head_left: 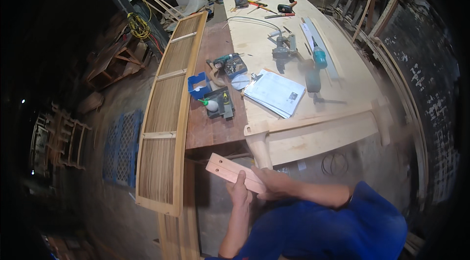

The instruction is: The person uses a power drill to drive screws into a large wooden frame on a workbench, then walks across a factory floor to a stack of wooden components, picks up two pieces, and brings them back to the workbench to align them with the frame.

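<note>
Both hands, left (pixel 240 187) and right (pixel 274 184), have a closed grip on a short wood block (pixel 230 169) held just below the desk (pixel 254 34) edge, near a curved panel (pixel 313 132); steady, even pressure seems wise.

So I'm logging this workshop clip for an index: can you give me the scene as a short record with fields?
setting: woodworking shop, large pale workbench
left hand: grips the near end of a short wooden block
right hand: on the same block, from the right
block: reddish, a groove along its face
beside bench: long slatted panel, leaning on the bench edge
on bench: clipboard with papers, teal power drill
clothing: blue sleeves
</note>
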`<move>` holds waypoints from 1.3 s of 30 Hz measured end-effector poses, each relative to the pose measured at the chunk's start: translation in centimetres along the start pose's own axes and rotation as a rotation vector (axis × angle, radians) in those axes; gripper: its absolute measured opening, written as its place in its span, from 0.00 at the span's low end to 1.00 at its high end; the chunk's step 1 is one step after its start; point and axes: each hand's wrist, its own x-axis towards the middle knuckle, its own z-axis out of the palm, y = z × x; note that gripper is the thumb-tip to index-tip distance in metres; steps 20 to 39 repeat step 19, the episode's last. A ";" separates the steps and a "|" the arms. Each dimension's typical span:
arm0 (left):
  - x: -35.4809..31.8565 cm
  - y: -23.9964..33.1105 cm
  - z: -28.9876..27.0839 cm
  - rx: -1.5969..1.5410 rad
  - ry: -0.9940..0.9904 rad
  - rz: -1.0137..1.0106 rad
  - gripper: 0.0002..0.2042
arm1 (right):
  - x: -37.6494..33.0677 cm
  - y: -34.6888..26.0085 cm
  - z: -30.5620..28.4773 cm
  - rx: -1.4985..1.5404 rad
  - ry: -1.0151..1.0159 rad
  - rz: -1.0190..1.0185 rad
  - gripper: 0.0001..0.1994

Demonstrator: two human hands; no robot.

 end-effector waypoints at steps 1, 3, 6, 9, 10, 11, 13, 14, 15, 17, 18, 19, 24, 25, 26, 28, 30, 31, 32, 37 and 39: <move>-0.3 0.0 0.1 0.008 0.011 -0.026 0.19 | 0.1 0.2 0.4 -0.005 -0.001 0.006 0.47; -0.6 0.4 0.4 0.022 0.036 -0.076 0.19 | -0.2 0.4 0.7 -0.003 0.002 0.009 0.46; -0.6 -0.2 0.5 0.036 0.024 -0.092 0.19 | -0.5 0.4 -0.6 0.031 -0.023 0.033 0.47; -0.5 -1.0 0.7 0.069 0.027 -0.056 0.19 | -0.7 0.6 -1.3 0.091 -0.078 0.070 0.48; -0.5 -1.1 0.7 0.069 0.043 -0.054 0.19 | -0.8 0.9 -1.1 0.101 -0.076 0.050 0.47; -0.5 -1.2 0.8 0.067 0.061 -0.051 0.18 | -0.8 1.3 -1.0 0.109 -0.075 0.029 0.47; -0.4 -1.1 0.8 0.062 0.086 -0.051 0.18 | -0.6 1.9 -1.0 0.128 -0.024 -0.052 0.46; -0.4 -1.0 0.5 0.057 0.097 -0.054 0.18 | -0.4 2.1 -0.8 0.138 -0.007 -0.097 0.46; -0.4 -0.7 0.1 0.048 0.114 -0.053 0.18 | -0.3 2.3 -0.4 0.143 -0.003 -0.107 0.45; -0.3 -0.6 -2.2 0.027 0.184 -0.054 0.23 | 0.2 2.6 0.8 0.159 -0.040 -0.188 0.44; 0.0 -0.5 -2.6 0.027 0.244 -0.035 0.26 | 1.0 3.6 1.5 0.175 -0.126 -0.246 0.44; 0.6 -0.7 -2.7 0.031 0.313 -0.015 0.30 | 1.5 2.7 3.2 0.204 -0.198 -0.307 0.44; 0.6 -0.7 -2.7 0.031 0.313 -0.015 0.30 | 1.5 2.7 3.2 0.204 -0.198 -0.307 0.44; 0.6 -0.7 -2.7 0.031 0.313 -0.015 0.30 | 1.5 2.7 3.2 0.204 -0.198 -0.307 0.44; 0.6 -0.7 -2.7 0.031 0.313 -0.015 0.30 | 1.5 2.7 3.2 0.204 -0.198 -0.307 0.44; 0.6 -0.7 -2.7 0.031 0.313 -0.015 0.30 | 1.5 2.7 3.2 0.204 -0.198 -0.307 0.44; 0.6 -0.7 -2.7 0.031 0.313 -0.015 0.30 | 1.5 2.7 3.2 0.204 -0.198 -0.307 0.44; 0.6 -0.7 -2.7 0.031 0.313 -0.015 0.30 | 1.5 2.7 3.2 0.204 -0.198 -0.307 0.44; 0.6 -0.7 -2.7 0.031 0.313 -0.015 0.30 | 1.5 2.7 3.2 0.204 -0.198 -0.307 0.44; 0.6 -0.7 -2.7 0.031 0.313 -0.015 0.30 | 1.5 2.7 3.2 0.204 -0.198 -0.307 0.44; 0.6 -0.7 -2.7 0.031 0.313 -0.015 0.30 | 1.5 2.7 3.2 0.204 -0.198 -0.307 0.44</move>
